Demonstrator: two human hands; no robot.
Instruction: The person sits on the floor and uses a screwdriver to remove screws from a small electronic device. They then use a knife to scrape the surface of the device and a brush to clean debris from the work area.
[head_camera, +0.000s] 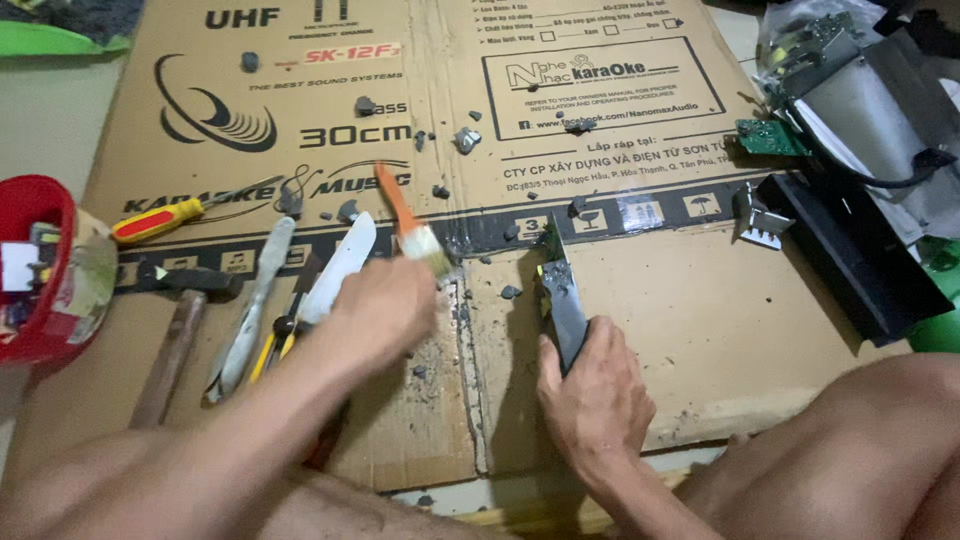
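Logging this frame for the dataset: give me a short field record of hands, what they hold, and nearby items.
surface: flattened cardboard strewn with dark debris bits
left hand: holds a paintbrush with an orange handle, bristles blurred
right hand: grips a grey metal part stood on the cardboard
left of hands: hammer, screwdriver, knife, red bowl
upper right: opened device with a green circuit board
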